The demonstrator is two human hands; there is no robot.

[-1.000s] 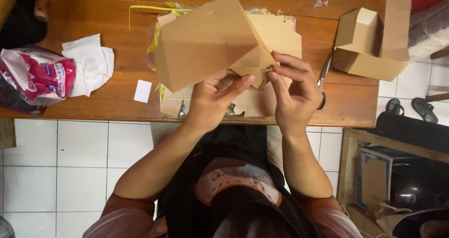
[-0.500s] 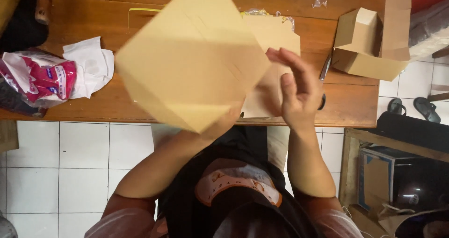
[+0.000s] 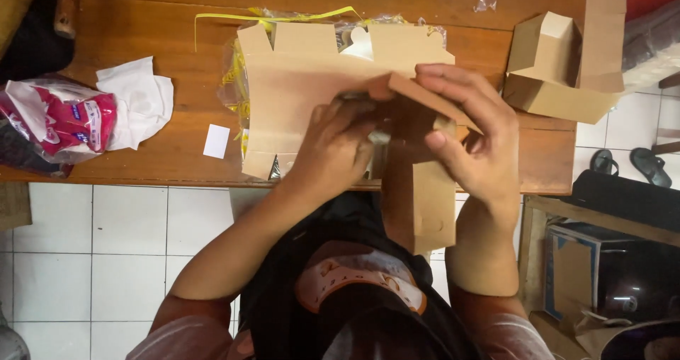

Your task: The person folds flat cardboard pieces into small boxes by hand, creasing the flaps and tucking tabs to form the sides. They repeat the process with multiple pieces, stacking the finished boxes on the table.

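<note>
**Both Hands on a Partly Folded Cardboard Box**

The left hand [image 3: 338, 146] and the right hand [image 3: 473, 142] hold a brown cardboard box [image 3: 418, 190] above the near edge of the wooden table [image 3: 142, 20]. The box is partly folded; its long body hangs past the table edge toward the person.

Left hand: fingers curled and pressed against the upper left of the box, tips tucked into the fold.

Right hand: fingers held together over the top flap, thumb [image 3: 443, 146] on the near face, pinching the flap between them.

Under the hands lies a stack of flat cardboard blanks [image 3: 297, 91] on clear plastic wrap with yellow strapping [image 3: 227, 14]. A finished open box [image 3: 559, 70] stands at the right. White tissue [image 3: 138, 101], a pink-and-white plastic packet [image 3: 60, 123] and a small white paper slip [image 3: 216, 141] lie at the left.
</note>
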